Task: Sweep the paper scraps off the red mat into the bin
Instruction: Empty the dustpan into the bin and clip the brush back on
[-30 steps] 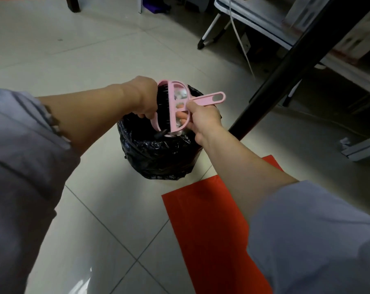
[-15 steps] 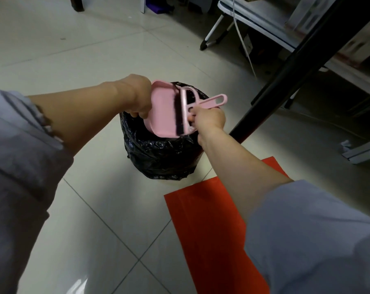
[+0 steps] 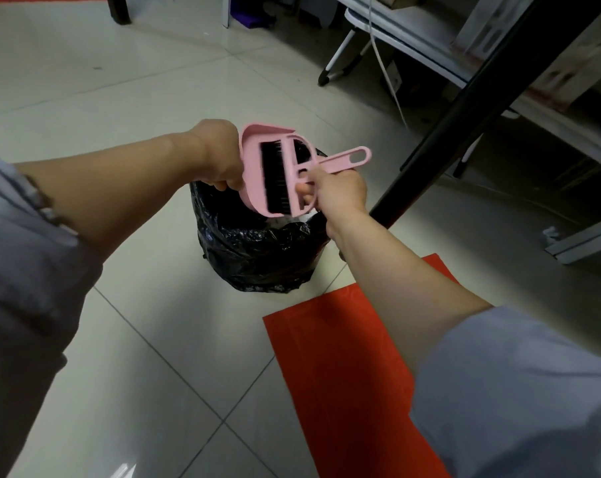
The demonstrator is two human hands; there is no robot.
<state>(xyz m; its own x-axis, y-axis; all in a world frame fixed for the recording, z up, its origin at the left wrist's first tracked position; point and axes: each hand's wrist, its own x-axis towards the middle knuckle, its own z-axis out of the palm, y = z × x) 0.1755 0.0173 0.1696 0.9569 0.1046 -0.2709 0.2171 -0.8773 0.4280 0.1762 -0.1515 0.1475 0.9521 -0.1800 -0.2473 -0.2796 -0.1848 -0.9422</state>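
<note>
1. The left hand (image 3: 219, 157) gripped the pink dustpan (image 3: 254, 170) by its hidden handle, holding it over the bin (image 3: 261, 250) lined with a black bag.
2. Within the last second the pan had turned from edge-on, with pale scraps inside, to showing a bare pink face — likely the load had just been tipped out.
3. The right hand (image 3: 340, 191) clasped the pink brush (image 3: 292, 177) at its frame, black bristles laid against the pan, long handle pointing far right.
4. That suggests this load was done, with only a last brush-off left.
5. The bin's inside was mostly blocked by the pan; a pale patch at its right rim might be paper scraps — hard to tell.
6. The red mat (image 3: 333, 360), near right, looked bare where visible, but the right sleeve and the frame edge cut it off.
</note>
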